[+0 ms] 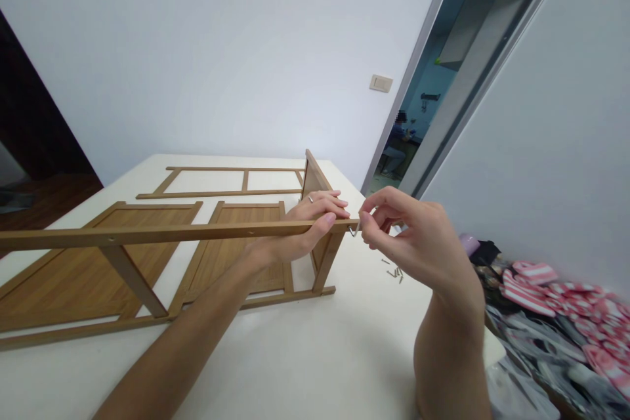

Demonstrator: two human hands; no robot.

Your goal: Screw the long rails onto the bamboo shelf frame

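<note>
A: Head view. Hands, hazards?

B: Right hand (413,230) pinches a hex key (355,233) at the end of the upper wooden rail (197,232); left hand (298,243) clasps that rail near the upright panel (315,177). Key seating unclear. Tilting could make it slip; a slack left grip could let the joint shift.

A: Surroundings, obstructions?

B: Loose screws (395,272) on the white surface (305,354), possibly easily knocked. Ladder-shaped frame (211,194) lies beyond. Rail hides part of left hand.

Left forearm (197,335) stretched diagonally, left grip (301,243) with thumb (319,231) spread, right wrist (457,295) bent, right grip (413,228) pinching.
</note>
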